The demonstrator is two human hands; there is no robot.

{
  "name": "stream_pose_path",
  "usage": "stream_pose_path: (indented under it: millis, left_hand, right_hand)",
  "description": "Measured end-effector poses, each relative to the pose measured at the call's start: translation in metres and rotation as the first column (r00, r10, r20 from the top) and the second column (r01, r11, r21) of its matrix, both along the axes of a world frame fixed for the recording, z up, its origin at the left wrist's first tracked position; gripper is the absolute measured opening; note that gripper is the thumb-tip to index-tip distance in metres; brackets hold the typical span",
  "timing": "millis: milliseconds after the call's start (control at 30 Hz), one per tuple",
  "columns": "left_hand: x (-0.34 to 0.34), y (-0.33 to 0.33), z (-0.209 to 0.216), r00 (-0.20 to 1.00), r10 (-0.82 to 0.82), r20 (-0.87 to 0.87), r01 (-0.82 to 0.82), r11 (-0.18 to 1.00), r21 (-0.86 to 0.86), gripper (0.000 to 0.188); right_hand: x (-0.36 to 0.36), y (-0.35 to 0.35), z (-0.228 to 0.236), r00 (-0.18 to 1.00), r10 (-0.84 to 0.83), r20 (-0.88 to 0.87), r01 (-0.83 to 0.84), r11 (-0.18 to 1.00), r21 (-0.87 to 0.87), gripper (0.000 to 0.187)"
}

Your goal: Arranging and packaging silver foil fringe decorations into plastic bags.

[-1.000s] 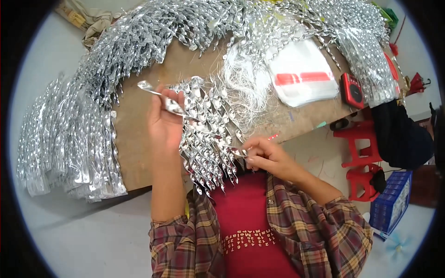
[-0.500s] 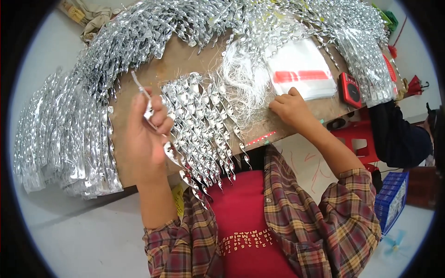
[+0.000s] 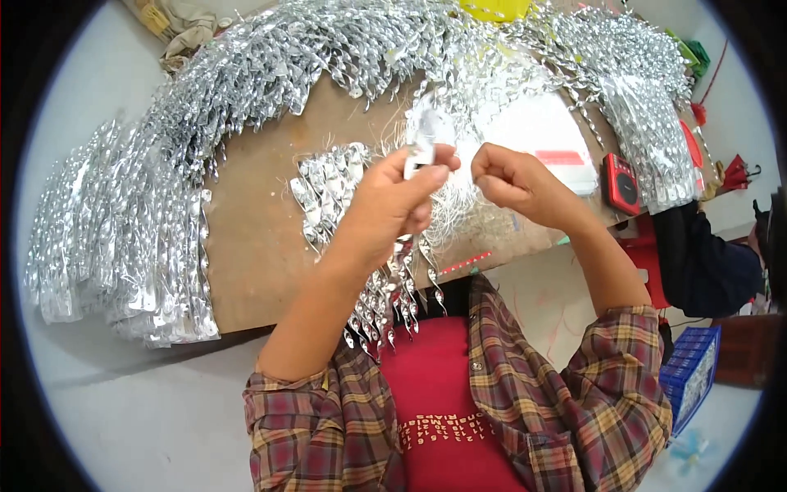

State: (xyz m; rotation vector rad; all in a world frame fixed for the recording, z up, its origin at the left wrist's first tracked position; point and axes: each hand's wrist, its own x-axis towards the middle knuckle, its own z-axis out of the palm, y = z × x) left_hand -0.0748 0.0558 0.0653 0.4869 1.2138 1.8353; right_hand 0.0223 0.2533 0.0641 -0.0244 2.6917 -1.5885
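A shiny twisted silver strip [image 3: 420, 152] is pinched between the thumb and fingers of my left hand [image 3: 389, 197], its pale, blurred upper end standing above the fingertips. Just to the right, my right hand [image 3: 516, 182] has its fingers curled and closed; whatever they hold is hidden or too thin to see. Below and left of my left hand lies a bunch of twisted silver strips [image 3: 328, 193], hanging over the table's near edge and partly covered by my forearm. A tangle of white strings [image 3: 449, 215] shows between and behind my hands. Beyond my right hand sits a stack of clear plastic bags [image 3: 533, 123] with a red band.
Heaps of silver twisted strips [image 3: 246, 74] line the far and left sides of the brown table [image 3: 254, 238]. A red radio-like box [image 3: 620, 184] stands at the right edge. Farther right are another person in dark clothes [image 3: 713, 254] and a blue crate [image 3: 690, 369].
My left hand has moved right with the silver strip, over the bunch and close to my right hand. My right hand has lifted slightly off the bags, its fingers curled inward.
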Motion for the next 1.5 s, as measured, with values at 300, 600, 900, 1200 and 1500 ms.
stream_pose_path:
  millis: [300,600,900,1200,1500]
  left_hand:
    - [-0.009,0.005,-0.010,0.997,-0.064,-0.053,0.056,0.988,-0.141,0.023]
    - [-0.039,-0.021,-0.019,0.991,0.091,-0.097,-0.103,0.987,-0.124,0.027]
    - [-0.023,-0.011,-0.014,0.953,0.099,-0.287,-0.165,0.963,-0.215,0.029]
    - [-0.006,-0.013,0.004,0.952,0.121,-0.281,-0.174,0.970,-0.169,0.023]
    - [0.001,-0.019,0.016,0.950,0.132,-0.284,-0.184,0.969,-0.166,0.019]
  right_hand:
    - [-0.017,0.011,0.025,0.981,-0.028,-0.193,0.073,0.971,0.227,0.004]
    - [-0.012,0.026,0.021,0.940,-0.316,-0.126,0.307,0.948,-0.089,0.004]
    - [-0.031,-0.018,0.008,0.959,-0.207,-0.194,0.193,0.977,-0.091,0.021]
    - [-0.026,-0.033,0.013,0.941,-0.085,-0.326,0.106,0.993,0.045,0.005]
    - [-0.034,-0.039,0.002,0.903,-0.129,-0.410,-0.054,0.912,-0.407,0.019]
